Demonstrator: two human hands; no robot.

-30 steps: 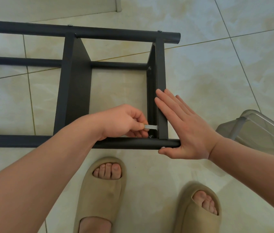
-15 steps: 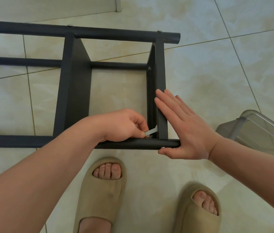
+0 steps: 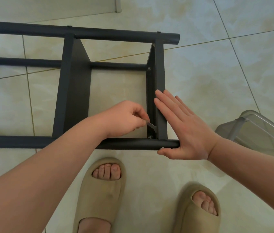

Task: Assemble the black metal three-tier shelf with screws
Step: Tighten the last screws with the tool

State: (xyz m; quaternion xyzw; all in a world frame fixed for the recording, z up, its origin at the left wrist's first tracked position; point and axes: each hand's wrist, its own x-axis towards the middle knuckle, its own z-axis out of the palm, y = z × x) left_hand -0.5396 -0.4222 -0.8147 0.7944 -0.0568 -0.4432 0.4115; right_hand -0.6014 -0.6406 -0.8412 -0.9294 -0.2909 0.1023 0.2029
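Observation:
The black metal shelf frame [image 3: 75, 84] lies on its side on the tiled floor. My left hand [image 3: 126, 119] pinches a small flat silver wrench [image 3: 152, 126] inside the frame, its head down by a screw [image 3: 150, 137] at the near right corner. My right hand [image 3: 181, 126] is flat, fingers straight against the outer face of the rightmost shelf panel [image 3: 160, 91], thumb under the end of the near tube [image 3: 132, 144]. Another screw [image 3: 149, 69] shows at the panel's far corner.
A clear plastic bin [image 3: 257, 132] lies on the floor just right of my right wrist. My two feet in beige slippers [image 3: 102, 190] stand close below the near tube. A white baseboard [image 3: 118, 5] runs along the top edge.
My left hand has swung the wrench handle from level, through a downward tilt, up to a raised angle. The right hand and the frame have stayed put.

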